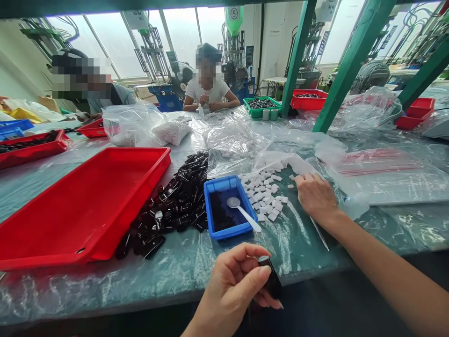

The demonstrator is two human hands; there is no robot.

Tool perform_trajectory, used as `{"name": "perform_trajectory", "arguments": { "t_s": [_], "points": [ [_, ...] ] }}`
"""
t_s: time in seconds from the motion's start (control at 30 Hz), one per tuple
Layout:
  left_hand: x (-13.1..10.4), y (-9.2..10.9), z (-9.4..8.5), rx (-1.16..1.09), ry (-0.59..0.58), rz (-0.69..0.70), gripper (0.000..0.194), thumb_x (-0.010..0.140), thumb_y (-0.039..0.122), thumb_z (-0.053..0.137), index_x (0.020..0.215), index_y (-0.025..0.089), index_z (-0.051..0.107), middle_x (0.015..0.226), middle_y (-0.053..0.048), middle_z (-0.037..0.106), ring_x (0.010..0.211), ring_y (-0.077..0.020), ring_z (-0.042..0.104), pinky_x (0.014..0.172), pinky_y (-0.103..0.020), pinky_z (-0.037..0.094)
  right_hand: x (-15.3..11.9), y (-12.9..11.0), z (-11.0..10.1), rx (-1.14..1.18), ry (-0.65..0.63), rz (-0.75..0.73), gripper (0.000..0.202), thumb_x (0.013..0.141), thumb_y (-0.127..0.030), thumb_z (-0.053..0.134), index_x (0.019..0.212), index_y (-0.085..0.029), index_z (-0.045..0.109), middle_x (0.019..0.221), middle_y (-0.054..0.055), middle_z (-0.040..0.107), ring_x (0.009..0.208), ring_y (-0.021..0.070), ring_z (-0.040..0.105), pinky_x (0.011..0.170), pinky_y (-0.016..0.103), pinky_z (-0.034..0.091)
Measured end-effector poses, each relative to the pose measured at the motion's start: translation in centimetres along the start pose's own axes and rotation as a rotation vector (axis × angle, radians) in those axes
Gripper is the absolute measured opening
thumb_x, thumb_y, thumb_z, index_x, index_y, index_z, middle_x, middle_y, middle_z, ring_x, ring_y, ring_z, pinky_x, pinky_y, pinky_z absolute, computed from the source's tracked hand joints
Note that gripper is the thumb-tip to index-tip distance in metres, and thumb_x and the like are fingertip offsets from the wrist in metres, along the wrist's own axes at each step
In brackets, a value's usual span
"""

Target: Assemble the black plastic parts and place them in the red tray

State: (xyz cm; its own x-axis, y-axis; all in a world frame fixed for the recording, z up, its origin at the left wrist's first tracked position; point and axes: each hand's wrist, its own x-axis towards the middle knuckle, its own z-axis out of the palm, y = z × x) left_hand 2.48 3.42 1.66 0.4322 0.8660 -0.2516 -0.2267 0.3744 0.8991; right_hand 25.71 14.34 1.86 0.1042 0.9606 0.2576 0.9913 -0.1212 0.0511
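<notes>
My left hand (233, 292), near the table's front edge, is closed around a small, glossy black piece (272, 281) with a pale flat end facing up. My right hand (317, 196) rests at the right side of a pile of small white squares (264, 194), its fingers curled down and their tips hidden. From beneath that hand a thin, pointed metal tool (320, 234) sticks out; whether it is gripped or lying there I cannot tell. Between the hands and the black pile is a blue tray (207, 206) with dark contents and a white spoon (247, 217) across it.
A large red tray (77, 196) stands left of a heap of black pieces (178, 201). Clear plastic bags (238, 140) lie behind. A green post (345, 70) rises at the right. Two people sit across the table; a green basket (263, 112) holds dark pieces.
</notes>
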Motion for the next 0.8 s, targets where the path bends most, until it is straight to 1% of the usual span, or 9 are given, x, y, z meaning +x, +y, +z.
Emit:
{"name": "perform_trajectory", "arguments": {
  "t_s": [0.1, 0.2, 0.27, 0.33, 0.43, 0.53, 0.6, 0.7, 0.8],
  "points": [
    [-0.1, 0.3, 0.0, -0.015, 0.026, 0.007, 0.028, 0.078, 0.037, 0.074, 0.091, 0.014, 0.064, 0.058, 0.000, 0.068, 0.053, -0.0124, 0.068, 0.049, -0.016, 0.049, -0.5, -0.1, -0.7, 0.187, 0.079, -0.064, 0.013, 0.093, -0.023, 0.055, 0.096, -0.013, 0.061, 0.098, 0.006, 0.063, 0.094, 0.0200, 0.060, 0.085, 0.041, 0.049],
    [-0.2, 0.5, 0.1, -0.070, 0.046, 0.034, 0.029, 0.076, 0.036, 0.077, 0.089, 0.014, 0.062, 0.062, -0.002, 0.071, 0.054, -0.0115, 0.066, 0.051, -0.017, 0.051, -2.0, -0.2, -2.0, 0.448, 0.149, -0.149, 0.014, 0.090, -0.014, 0.048, 0.086, -0.014, 0.062, 0.090, 0.007, 0.065, 0.088, 0.0203, 0.061, 0.081, 0.036, 0.048],
    [-0.2, 0.5, 0.2, -0.119, 0.059, 0.052, 0.028, 0.076, 0.035, 0.077, 0.089, 0.015, 0.061, 0.064, -0.004, 0.073, 0.056, -0.0126, 0.068, 0.052, -0.018, 0.051, -3.7, -0.3, -3.0, 0.641, 0.164, -0.198, 0.015, 0.089, -0.019, 0.048, 0.083, -0.017, 0.062, 0.083, 0.006, 0.066, 0.076, 0.0182, 0.062, 0.069, 0.029, 0.050],
    [-0.3, 0.5, 0.3, -0.163, 0.071, 0.073, 0.027, 0.077, 0.033, 0.076, 0.088, 0.015, 0.060, 0.065, -0.005, 0.075, 0.057, -0.0130, 0.069, 0.053, -0.017, 0.051, -5.7, -0.5, -3.7, 0.814, 0.141, -0.230, 0.020, 0.091, -0.032, 0.050, 0.082, -0.019, 0.062, 0.073, 0.002, 0.065, 0.062, 0.0158, 0.061, 0.054, 0.024, 0.049],
    [-0.3, 0.4, 0.6, -0.227, 0.080, 0.104, 0.026, 0.077, 0.032, 0.077, 0.087, 0.015, 0.061, 0.065, -0.005, 0.076, 0.055, -0.0123, 0.069, 0.053, -0.016, 0.051, -8.7, -1.0, -4.0, 1.117, 0.017, -0.233, 0.024, 0.090, -0.039, 0.055, 0.081, -0.019, 0.064, 0.070, 0.002, 0.065, 0.062, 0.0150, 0.062, 0.053, 0.022, 0.051],
    [-0.2, 0.4, 1.0, -0.279, 0.091, 0.129, 0.025, 0.076, 0.032, 0.078, 0.086, 0.015, 0.063, 0.064, -0.004, 0.076, 0.055, -0.0121, 0.070, 0.053, -0.016, 0.052, -10.7, -1.6, -3.6, 1.618, -0.203, -0.137, 0.017, 0.085, -0.034, 0.065, 0.078, -0.019, 0.067, 0.075, 0.003, 0.068, 0.065, 0.0125, 0.063, 0.059, 0.020, 0.053],
    [-0.2, 0.3, 1.3, -0.304, 0.100, 0.143, 0.024, 0.075, 0.031, 0.079, 0.086, 0.016, 0.063, 0.064, -0.004, 0.077, 0.055, -0.0125, 0.071, 0.053, -0.016, 0.053, -11.6, -2.0, -3.2, 1.842, -0.314, -0.082, 0.012, 0.084, -0.029, 0.067, 0.078, -0.019, 0.069, 0.079, 0.003, 0.070, 0.065, 0.0097, 0.063, 0.061, 0.017, 0.052],
    [-0.1, 0.1, 1.5, -0.328, 0.106, 0.144, 0.025, 0.075, 0.030, 0.079, 0.087, 0.016, 0.062, 0.065, -0.004, 0.077, 0.056, -0.0127, 0.071, 0.052, -0.016, 0.052, -12.7, -2.3, -2.6, 1.991, -0.456, -0.074, 0.009, 0.088, -0.025, 0.063, 0.083, -0.020, 0.069, 0.081, 0.003, 0.071, 0.065, 0.0074, 0.062, 0.063, 0.015, 0.051],
    [0.1, -0.4, 1.6, -0.342, 0.096, 0.106, 0.027, 0.075, 0.031, 0.079, 0.088, 0.015, 0.061, 0.063, -0.005, 0.076, 0.054, -0.0123, 0.070, 0.051, -0.016, 0.052, -13.7, -2.4, -2.4, 2.012, -0.501, -0.154, 0.010, 0.092, -0.024, 0.058, 0.088, -0.022, 0.066, 0.082, 0.001, 0.069, 0.067, 0.0077, 0.062, 0.066, 0.018, 0.050]
  ]
}}
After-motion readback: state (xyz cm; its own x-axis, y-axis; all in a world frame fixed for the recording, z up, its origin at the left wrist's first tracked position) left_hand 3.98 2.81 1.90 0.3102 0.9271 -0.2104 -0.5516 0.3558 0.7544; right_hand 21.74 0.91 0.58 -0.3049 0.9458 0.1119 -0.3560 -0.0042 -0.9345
